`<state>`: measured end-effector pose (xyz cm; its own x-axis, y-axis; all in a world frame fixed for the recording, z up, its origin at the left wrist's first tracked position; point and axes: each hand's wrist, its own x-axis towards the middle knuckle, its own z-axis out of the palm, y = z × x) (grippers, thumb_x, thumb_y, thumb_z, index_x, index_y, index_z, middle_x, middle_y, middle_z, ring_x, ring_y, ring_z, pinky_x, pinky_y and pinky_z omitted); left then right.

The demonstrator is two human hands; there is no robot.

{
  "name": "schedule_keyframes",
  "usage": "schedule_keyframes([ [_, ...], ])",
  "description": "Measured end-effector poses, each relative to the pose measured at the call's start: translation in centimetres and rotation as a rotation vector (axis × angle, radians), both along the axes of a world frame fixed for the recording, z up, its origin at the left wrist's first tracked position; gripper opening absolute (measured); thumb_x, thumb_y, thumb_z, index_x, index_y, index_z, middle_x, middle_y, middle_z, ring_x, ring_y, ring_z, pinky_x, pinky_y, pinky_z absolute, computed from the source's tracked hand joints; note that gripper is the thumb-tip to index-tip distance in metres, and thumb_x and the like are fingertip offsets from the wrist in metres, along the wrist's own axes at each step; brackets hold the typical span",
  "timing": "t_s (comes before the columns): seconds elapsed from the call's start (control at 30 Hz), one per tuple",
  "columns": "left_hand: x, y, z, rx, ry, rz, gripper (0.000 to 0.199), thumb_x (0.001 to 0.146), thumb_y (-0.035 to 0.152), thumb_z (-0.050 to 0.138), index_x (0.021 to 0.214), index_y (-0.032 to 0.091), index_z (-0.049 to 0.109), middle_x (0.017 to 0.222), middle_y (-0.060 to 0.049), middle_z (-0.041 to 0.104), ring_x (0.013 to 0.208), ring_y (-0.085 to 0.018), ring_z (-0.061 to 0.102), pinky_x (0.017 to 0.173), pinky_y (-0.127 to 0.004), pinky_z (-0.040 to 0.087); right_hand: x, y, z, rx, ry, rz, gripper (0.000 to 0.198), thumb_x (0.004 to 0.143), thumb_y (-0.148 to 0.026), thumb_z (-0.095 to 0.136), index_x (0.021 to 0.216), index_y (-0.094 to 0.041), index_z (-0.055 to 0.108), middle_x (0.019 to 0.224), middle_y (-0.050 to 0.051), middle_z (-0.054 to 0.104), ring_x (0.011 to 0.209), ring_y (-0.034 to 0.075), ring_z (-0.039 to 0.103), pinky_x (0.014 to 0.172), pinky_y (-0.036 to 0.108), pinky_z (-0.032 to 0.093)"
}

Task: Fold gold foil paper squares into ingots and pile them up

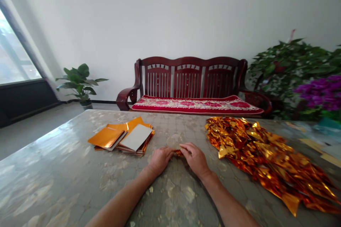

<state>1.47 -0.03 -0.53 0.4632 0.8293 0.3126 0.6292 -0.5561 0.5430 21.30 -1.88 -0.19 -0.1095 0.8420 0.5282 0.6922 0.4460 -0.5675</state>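
Between my two hands, a small folded piece of gold foil paper (178,153) lies low over the table. My left hand (160,159) pinches its left end, and my right hand (195,158) grips the right end with bent fingers. Most of the piece is covered by the fingers. To the left of my hands, loose stacks of flat gold foil sheets (108,137) lie on the table, one with a pale sheet (137,137) face up on top. A long heap of folded gold foil pieces (255,156) spreads along the right side.
The table (53,170) has a patterned, shiny cover. Clear plastic and pale yellow strips (317,149) lie at the right edge. Beyond stands a dark red wooden bench (186,81) with a red floral cushion (197,104). Potted plants (82,81) and purple flowers (321,92) flank it.
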Motion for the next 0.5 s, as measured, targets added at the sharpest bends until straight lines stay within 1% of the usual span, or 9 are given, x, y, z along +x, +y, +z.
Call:
schedule_keyframes([
  [0.07,0.0,0.0,0.0,-0.020,-0.038,0.021,0.030,0.097,0.024,0.046,0.112,0.025,0.071,0.101,-0.003,0.075,0.093,-0.018,0.068,0.084,-0.023,0.048,0.4,-0.3,0.3,0.065,0.017,0.027,0.021,0.091,-0.023,0.052,0.105,-0.022,0.068,0.105,0.005,0.070,0.100,0.019,0.065,0.090,0.032,0.050],
  [0.13,0.0,0.1,0.0,-0.033,-0.074,0.032,0.030,0.097,0.024,0.045,0.111,0.023,0.072,0.100,-0.004,0.075,0.092,-0.018,0.068,0.084,-0.024,0.048,0.7,-0.8,0.7,0.126,-0.023,0.063,0.023,0.085,-0.018,0.058,0.106,-0.022,0.065,0.108,0.006,0.068,0.104,0.020,0.063,0.093,0.033,0.049],
  [0.2,0.0,0.2,0.1,-0.044,-0.112,0.026,0.030,0.097,0.025,0.045,0.108,0.022,0.073,0.096,-0.004,0.076,0.087,-0.018,0.067,0.081,-0.024,0.047,0.8,-1.2,1.1,0.146,-0.098,0.089,0.027,0.079,-0.013,0.063,0.103,-0.023,0.064,0.109,0.005,0.067,0.106,0.021,0.062,0.094,0.034,0.048],
  [0.27,0.0,0.3,0.1,-0.071,-0.156,0.025,0.031,0.096,0.027,0.044,0.103,0.020,0.074,0.089,-0.003,0.075,0.077,-0.016,0.066,0.075,-0.023,0.047,0.8,-1.4,1.3,0.136,-0.169,0.094,0.028,0.076,-0.009,0.065,0.100,-0.024,0.065,0.108,0.004,0.066,0.104,0.021,0.062,0.092,0.034,0.049],
  [0.37,0.0,0.5,0.2,-0.127,-0.214,0.027,0.032,0.096,0.030,0.044,0.091,0.018,0.074,0.074,-0.001,0.071,0.066,-0.015,0.062,0.067,-0.022,0.044,0.7,-1.3,1.2,0.136,-0.212,0.086,0.025,0.079,-0.007,0.065,0.097,-0.024,0.068,0.100,0.003,0.067,0.096,0.020,0.063,0.084,0.031,0.050],
  [0.5,0.0,0.6,0.1,-0.164,-0.235,-0.012,0.035,0.096,0.031,0.043,0.081,0.018,0.071,0.067,0.001,0.067,0.065,-0.014,0.061,0.065,-0.021,0.041,0.7,-1.0,0.6,0.171,-0.179,0.086,0.019,0.086,-0.012,0.062,0.096,-0.025,0.072,0.089,0.002,0.066,0.084,0.017,0.064,0.075,0.025,0.050],
])
